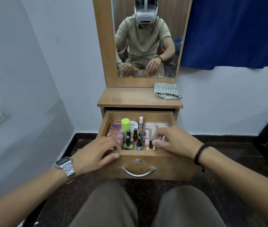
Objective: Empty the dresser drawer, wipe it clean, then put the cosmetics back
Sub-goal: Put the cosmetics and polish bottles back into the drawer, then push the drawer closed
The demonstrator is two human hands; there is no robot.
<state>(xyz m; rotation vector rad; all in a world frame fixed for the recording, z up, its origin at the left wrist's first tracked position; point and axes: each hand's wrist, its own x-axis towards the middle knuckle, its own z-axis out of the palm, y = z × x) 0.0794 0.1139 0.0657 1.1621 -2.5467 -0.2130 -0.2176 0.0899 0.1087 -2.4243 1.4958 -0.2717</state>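
The wooden dresser drawer [139, 155] is pulled out and holds several cosmetics. Among them are a lime-capped bottle [125, 123], a white jar [133, 124], a pink tube [115, 129], a make-up palette [156, 126] and several nail polish bottles, including a green one [128, 144] and a yellow one [150, 145]. My left hand [95, 155] rests its thumb on the drawer's front edge, with its fingers reaching in at the front left. My right hand [174, 140] hovers over the front right with loosely curled fingers, its thumb beside the yellow bottle's black cap. Neither hand visibly holds anything.
A folded checked cloth [166, 92] lies at the right rear of the dresser top [130, 97], below the mirror [146, 38]. A blue curtain [236, 30] hangs at the right. My knees are close to the drawer front, over a dark floor.
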